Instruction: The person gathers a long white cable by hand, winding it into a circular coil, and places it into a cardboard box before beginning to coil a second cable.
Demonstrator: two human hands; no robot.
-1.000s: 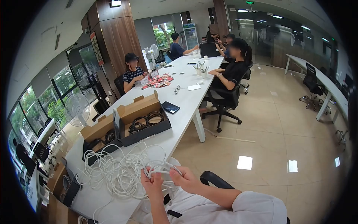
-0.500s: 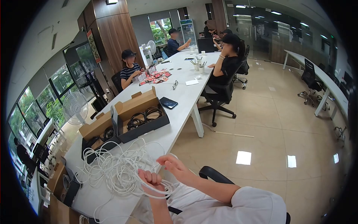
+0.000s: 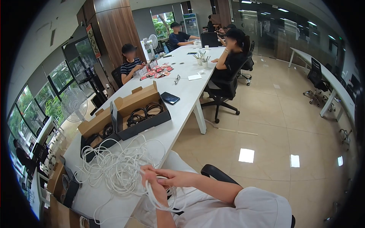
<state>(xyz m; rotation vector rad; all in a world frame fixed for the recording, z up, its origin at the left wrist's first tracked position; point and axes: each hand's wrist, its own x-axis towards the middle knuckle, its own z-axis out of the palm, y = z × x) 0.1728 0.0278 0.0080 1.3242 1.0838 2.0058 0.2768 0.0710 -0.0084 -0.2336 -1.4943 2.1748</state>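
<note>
white cable (image 3: 114,165): tangled heap on the white table (image 3: 85,201), with loops hung about the left wrist.
left hand (image 3: 152,182): fingers curled in on the cable, partly covered.
right hand (image 3: 174,178): against the left, fingers slightly bent; cannot tell whether they grip.
boxes (image 3: 148,127): two, open, black cords (image 3: 145,114) inside, beside the heap.

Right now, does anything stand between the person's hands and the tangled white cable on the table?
Nothing visible does. Cable loops hang around the left hand, the right hand meets it, and the tangled white cable lies beside them. The open boxes sit beyond it.
</note>
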